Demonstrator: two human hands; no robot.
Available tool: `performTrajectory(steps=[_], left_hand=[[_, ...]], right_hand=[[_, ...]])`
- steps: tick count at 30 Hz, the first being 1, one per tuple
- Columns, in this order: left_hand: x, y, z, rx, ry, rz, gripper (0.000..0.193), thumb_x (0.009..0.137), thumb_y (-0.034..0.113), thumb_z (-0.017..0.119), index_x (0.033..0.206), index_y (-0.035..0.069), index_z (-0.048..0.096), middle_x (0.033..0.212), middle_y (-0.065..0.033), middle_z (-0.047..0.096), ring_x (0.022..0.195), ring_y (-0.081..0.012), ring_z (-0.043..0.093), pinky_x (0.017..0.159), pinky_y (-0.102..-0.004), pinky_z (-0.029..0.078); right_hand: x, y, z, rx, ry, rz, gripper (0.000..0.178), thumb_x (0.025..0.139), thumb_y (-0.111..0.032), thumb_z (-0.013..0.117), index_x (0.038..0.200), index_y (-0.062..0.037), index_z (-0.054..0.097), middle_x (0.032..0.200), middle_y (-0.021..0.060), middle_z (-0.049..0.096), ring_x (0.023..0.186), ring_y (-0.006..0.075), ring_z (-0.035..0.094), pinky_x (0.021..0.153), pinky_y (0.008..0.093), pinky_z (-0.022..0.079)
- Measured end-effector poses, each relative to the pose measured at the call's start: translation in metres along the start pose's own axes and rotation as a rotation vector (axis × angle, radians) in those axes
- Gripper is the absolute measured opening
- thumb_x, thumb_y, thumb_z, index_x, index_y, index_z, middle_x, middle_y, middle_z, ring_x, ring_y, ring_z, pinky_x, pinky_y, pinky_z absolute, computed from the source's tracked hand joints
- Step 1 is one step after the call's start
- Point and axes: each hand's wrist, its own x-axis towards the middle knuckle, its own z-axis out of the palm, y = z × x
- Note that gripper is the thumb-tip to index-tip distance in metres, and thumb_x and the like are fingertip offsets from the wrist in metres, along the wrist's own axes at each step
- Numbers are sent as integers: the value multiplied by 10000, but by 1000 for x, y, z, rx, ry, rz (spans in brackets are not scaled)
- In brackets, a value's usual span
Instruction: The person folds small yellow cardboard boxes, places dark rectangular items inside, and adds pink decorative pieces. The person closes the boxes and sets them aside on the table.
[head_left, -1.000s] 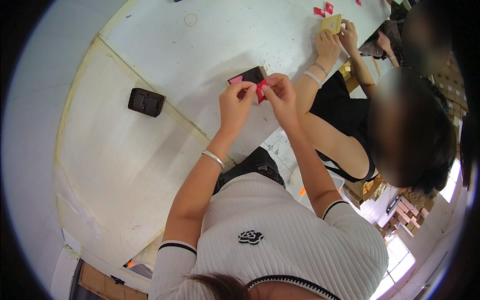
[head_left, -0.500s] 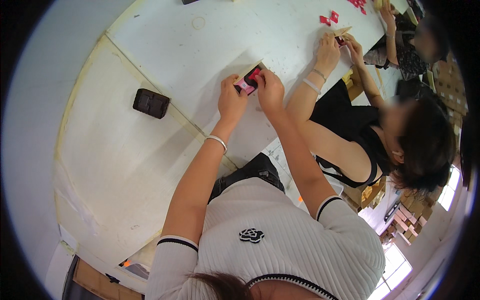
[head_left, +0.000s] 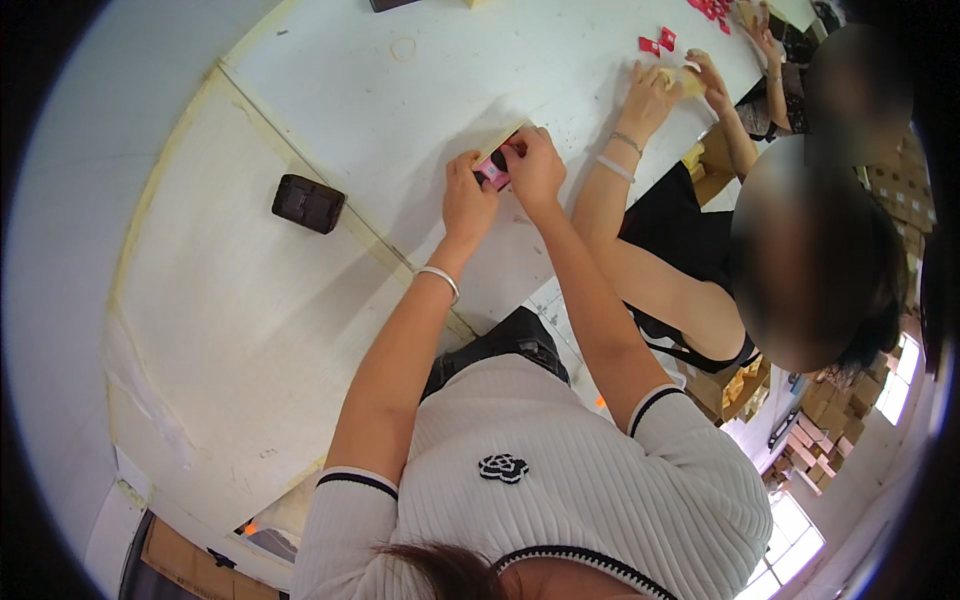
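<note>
A small open box (head_left: 482, 177) with a pale raised lid stands on the white table, and my left hand (head_left: 468, 205) grips its left side. Inside it show a pink packet (head_left: 494, 172) and something black beside it. From the right, my right hand (head_left: 538, 170) reaches over the box with fingers bent down into it. A sliver of a red packet (head_left: 514, 141) shows by those fingertips; the rest is hidden beneath them.
A black plastic tray (head_left: 309, 204) lies on the table to the left, near a taped seam. At right a co-worker's hands (head_left: 652, 98) hold a pale box. Several red packets (head_left: 658, 42) lie beyond them, and a rubber band (head_left: 403, 49) lies at the far side.
My right fingers have moved slightly further into the box and cover more of the red packet. The co-worker's box has turned and now shows its pale outside.
</note>
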Motion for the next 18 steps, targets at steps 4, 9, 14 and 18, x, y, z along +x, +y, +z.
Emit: performTrajectory(steps=[4,9,14,18], left_hand=[[-5,-2,4,-21,19,46,395,730,5,519,1114,40,432,1142,-159,441,999,-352,500,822,-399,438],[-5,-2,1,-69,-7,-5,394,734,-11,506,1120,33,442,1143,-170,440,1009,-354,488,837,-388,428],[-13,-8,-35,-283,-75,-115,376,731,-26,477,1106,1,482,1086,-186,479,900,-290,550,742,-332,464],[-46,28,-111,-318,-262,-199,401,751,1,489,1151,-2,461,956,-142,526,711,-199,573,626,-297,472]], right_hand=[[-3,12,9,-11,26,-81,68,698,-82,599,759,-79,571,775,87,567,673,261,581,555,375,445],[-4,10,11,-28,-70,-94,94,745,-102,596,813,-57,549,738,97,570,641,257,564,538,360,438],[-33,5,-39,532,118,-49,148,816,-163,594,877,-37,544,726,38,554,629,172,523,592,304,432],[-38,-1,-71,904,-226,105,351,860,-293,545,1117,-57,511,1017,55,537,909,147,499,790,305,427]])
